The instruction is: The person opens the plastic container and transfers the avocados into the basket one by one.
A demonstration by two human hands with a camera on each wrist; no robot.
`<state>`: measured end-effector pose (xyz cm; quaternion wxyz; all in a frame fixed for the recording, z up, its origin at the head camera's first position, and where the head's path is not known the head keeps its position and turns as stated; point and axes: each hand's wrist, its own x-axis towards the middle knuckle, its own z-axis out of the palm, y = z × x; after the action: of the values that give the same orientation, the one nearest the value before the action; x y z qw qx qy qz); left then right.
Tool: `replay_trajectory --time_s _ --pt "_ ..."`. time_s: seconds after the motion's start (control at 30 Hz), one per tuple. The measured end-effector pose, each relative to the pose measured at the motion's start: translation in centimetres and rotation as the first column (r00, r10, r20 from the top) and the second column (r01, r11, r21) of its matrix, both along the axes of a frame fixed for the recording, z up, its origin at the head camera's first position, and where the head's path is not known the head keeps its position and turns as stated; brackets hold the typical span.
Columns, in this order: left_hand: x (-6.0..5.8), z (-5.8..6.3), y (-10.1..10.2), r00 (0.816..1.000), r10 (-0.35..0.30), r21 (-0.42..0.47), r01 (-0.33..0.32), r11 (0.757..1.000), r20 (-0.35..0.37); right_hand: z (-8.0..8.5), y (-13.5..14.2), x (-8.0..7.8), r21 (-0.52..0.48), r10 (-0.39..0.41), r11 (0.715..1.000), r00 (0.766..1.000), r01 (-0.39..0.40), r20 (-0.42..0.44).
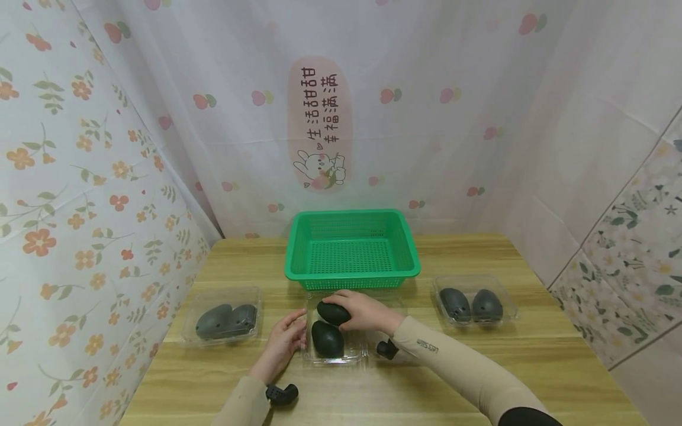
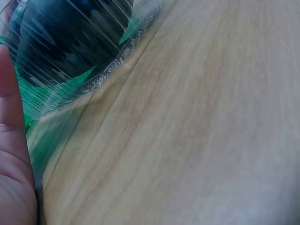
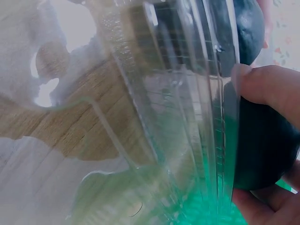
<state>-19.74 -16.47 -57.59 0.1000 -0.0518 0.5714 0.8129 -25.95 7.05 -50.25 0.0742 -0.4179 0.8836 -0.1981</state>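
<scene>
In the head view, a clear plastic clamshell box (image 1: 341,360) lies opened at the middle of the table, its lid (image 1: 393,303) folded out to the right. Inside, toward the back, is a dark avocado (image 1: 331,313) that my right hand (image 1: 364,310) grips from above. The right wrist view shows thumb and fingers around that avocado (image 3: 265,145), seen past the ribbed plastic. A second avocado (image 1: 327,340) sits at the box's front. My left hand (image 1: 285,343) is at the box's left side, fingers extended along its wall. The left wrist view catches part of this hand (image 2: 14,154).
Right behind the box stands a green plastic basket (image 1: 351,277). Another clear box (image 1: 192,325) holding two avocados is at the left, and a similar box (image 1: 510,302) with two more at the right. Patterned curtains (image 1: 256,148) enclose the table's back and sides.
</scene>
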Motion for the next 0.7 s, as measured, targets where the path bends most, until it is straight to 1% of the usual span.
replay_trajectory --time_s 0.17,0.47,0.7 --pt "-0.06 -0.1 0.06 1.0 -0.006 0.004 0.006 1.0 -0.003 0.4 0.11 0.29 -0.017 0.0 1.0 1.0 0.0 0.007" --pt "-0.04 -0.04 0.03 1.0 -0.009 0.007 0.009 1.0 -0.001 0.3 0.41 0.11 -0.038 -0.003 0.999 1.0 0.003 0.008" --pt "-0.04 -0.11 -0.07 1.0 -0.012 0.006 0.012 1.0 -0.016 0.89 0.66 0.28 -0.046 -0.008 0.999 1.0 0.008 -0.001"
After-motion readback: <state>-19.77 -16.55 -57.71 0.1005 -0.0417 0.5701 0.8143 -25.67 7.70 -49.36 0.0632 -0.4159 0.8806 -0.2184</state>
